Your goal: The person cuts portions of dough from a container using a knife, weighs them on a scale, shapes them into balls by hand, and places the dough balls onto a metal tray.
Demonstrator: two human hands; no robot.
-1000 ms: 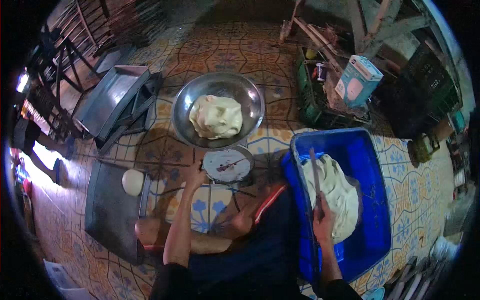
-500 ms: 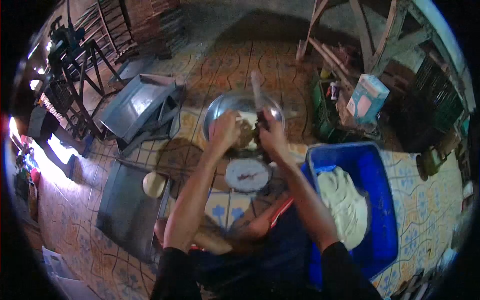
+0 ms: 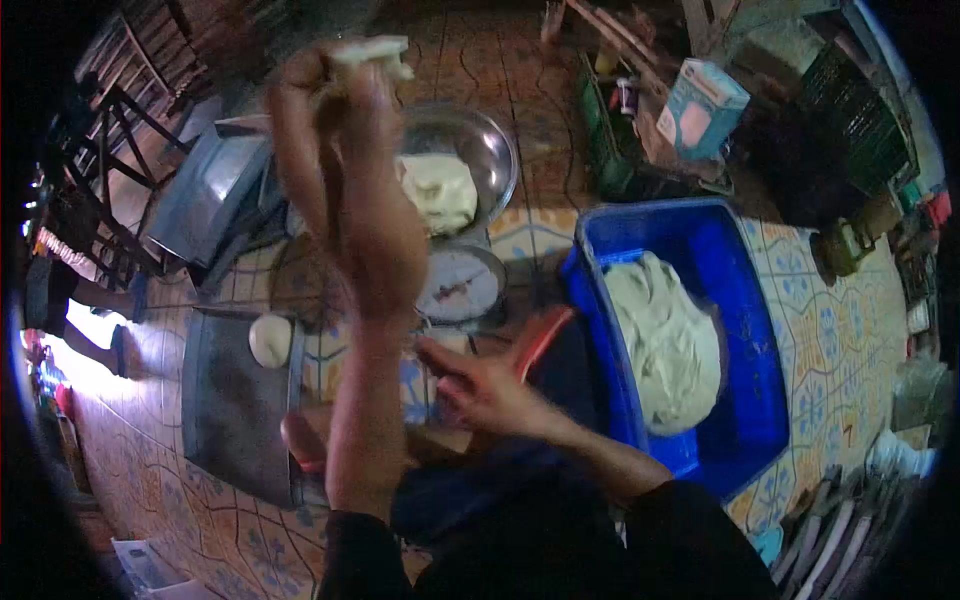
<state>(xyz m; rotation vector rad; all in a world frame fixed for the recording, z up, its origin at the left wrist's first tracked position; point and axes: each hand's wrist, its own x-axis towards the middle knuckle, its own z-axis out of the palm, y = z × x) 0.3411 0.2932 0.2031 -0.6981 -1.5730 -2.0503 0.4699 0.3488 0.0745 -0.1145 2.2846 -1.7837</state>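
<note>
My left hand [image 3: 350, 170] is raised close to the camera, blurred, its fingers closed on a small piece of pale dough [image 3: 375, 52]. Behind it, a steel bowl [image 3: 496, 165] on a round-dial scale [image 3: 460, 285] holds a lump of dough [image 3: 440, 195]. Just below the dial is my right hand [image 3: 485, 390], its fingers curled round something too blurred to make out. A large mass of dough [image 3: 665, 345] lies in the blue tub [image 3: 745, 390] on the right. One round dough ball [image 3: 270, 341] rests on the grey tray [image 3: 235, 420] at the left.
Metal trays [image 3: 215, 190] are stacked at the upper left. A green crate [image 3: 610, 160] and a blue-white box [image 3: 703, 108] stand beyond the tub. Another person's legs [image 3: 90, 335] show at the far left. Wood sticks [image 3: 825, 540] lie at the lower right.
Both hands were over the bowl half a second ago, the right with a knife. The left has risen toward the camera with dough; the right has dropped below the scale. The view has shifted.
</note>
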